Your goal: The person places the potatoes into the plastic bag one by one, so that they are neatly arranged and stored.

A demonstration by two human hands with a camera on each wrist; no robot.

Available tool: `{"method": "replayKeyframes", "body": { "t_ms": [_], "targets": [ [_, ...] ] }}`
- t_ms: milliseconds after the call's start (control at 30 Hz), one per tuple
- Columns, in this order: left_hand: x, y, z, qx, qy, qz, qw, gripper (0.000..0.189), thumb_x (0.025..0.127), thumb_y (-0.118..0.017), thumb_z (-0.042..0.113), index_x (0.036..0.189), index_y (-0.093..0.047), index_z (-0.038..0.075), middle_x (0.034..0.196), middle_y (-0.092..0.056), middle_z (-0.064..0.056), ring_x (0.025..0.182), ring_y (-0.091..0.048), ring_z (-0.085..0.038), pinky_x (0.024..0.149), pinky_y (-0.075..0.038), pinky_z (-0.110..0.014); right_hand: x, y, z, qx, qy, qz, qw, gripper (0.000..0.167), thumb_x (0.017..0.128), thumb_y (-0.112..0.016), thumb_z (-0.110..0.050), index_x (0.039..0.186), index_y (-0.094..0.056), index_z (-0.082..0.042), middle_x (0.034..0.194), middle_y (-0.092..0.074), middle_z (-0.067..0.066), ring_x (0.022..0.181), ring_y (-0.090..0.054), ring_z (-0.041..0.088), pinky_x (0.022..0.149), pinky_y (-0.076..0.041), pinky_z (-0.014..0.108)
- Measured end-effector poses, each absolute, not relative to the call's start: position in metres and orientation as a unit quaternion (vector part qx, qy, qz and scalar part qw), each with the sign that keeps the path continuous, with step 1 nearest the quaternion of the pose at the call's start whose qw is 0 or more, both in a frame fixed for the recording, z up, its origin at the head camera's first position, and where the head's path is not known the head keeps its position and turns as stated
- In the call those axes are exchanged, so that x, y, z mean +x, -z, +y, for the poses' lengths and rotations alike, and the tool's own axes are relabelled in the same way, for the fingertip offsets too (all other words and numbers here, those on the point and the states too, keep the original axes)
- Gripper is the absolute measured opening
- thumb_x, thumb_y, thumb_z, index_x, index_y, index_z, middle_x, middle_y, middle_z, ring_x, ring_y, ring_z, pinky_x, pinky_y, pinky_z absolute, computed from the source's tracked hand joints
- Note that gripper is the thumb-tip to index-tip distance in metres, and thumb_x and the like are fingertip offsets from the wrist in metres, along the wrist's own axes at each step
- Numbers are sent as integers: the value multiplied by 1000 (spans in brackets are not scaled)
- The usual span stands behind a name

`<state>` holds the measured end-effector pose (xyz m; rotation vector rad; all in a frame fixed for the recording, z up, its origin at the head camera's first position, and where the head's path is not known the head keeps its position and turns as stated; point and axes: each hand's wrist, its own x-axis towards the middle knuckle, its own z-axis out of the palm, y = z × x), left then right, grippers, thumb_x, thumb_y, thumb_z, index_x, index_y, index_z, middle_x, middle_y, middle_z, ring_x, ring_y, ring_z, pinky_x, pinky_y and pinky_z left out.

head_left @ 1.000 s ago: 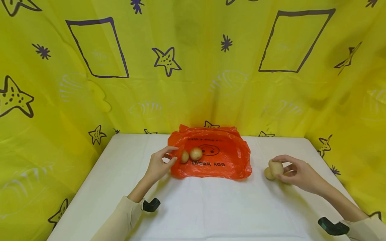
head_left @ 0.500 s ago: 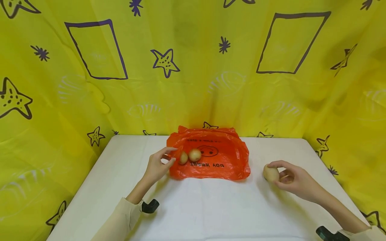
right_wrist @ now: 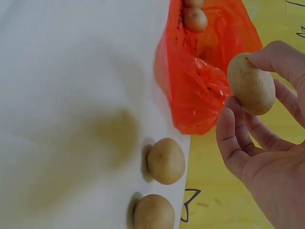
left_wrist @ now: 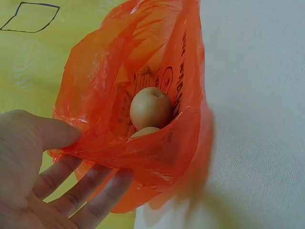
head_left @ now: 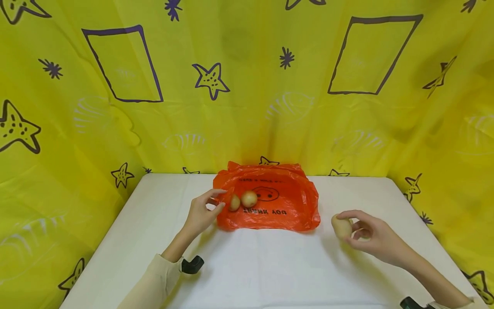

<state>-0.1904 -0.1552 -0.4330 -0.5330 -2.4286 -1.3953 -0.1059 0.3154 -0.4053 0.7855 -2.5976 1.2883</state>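
My left hand [head_left: 203,210] pinches the left rim of an orange-red plastic bag [head_left: 295,216], thumb inside and fingers outside the edge in the left wrist view. The bag's mouth gapes, and two round potatoes [head_left: 249,198] lie in its left part; one is partly hidden by the near rim [left_wrist: 157,143] in the left wrist view. To the right of the bag, my right hand [head_left: 376,240] holds an oval potato [right_wrist: 251,84] between thumb and fingertips, raised over the table. Beyond that hand, the right wrist view shows two more potatoes, one nearer the bag [right_wrist: 166,161] and one farther off [right_wrist: 154,213].
A white cloth [head_left: 247,266] covers the table. Yellow curtains [head_left: 247,120] with starfish drawings stand along its back and sides. A dark wrist device [head_left: 192,264] sits at the left sleeve, another [head_left: 411,303] at the right.
My right hand has shifted left and slightly nearer with its potato, away from a potato that it overlapped earlier. The left hand keeps its place on the bag's rim.
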Motion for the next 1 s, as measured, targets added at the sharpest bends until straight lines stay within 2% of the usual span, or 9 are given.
{"method": "replayKeyframes", "body": {
  "t_ms": [333,567,667,833,1000],
  "targets": [
    [-190,434,-155,-188,481,-844,146,34,88,-76,-2,119,-72,10,103,-73,-10,84,-71,-27,75,-60,-43,-111,402,296,296,-435,-847,70,54,79,-84,5,128,-65,-11,117,-68,-1,83,-67,12,68,-57,25],
    [-191,435,-155,-191,481,-843,148,33,88,-75,-3,119,-72,9,103,-73,-10,84,-70,-27,73,-60,-38,-116,400,280,291,-431,-851,70,54,79,-86,1,127,-66,-15,110,-69,-2,81,-67,11,67,-58,26],
    [-191,435,-155,-191,481,-843,148,33,88,-75,-3,119,-72,9,103,-73,-10,84,-70,-27,73,-60,-39,-119,400,274,295,-435,-848,70,53,79,-85,1,127,-66,-14,110,-69,-2,80,-67,11,67,-58,25],
    [-191,434,-155,-193,480,-843,146,33,89,-75,-2,119,-72,8,103,-73,-10,84,-70,-27,74,-60,-42,-126,401,265,324,-458,-824,69,54,79,-82,10,127,-64,-6,117,-67,6,81,-65,14,65,-58,25],
    [-190,433,-155,-187,481,-844,145,33,89,-75,-2,119,-72,9,103,-73,-9,84,-69,-26,73,-60,-42,-131,400,253,310,-453,-833,73,52,80,-83,7,126,-66,-9,118,-66,5,82,-66,13,67,-59,26]
  ]
}}
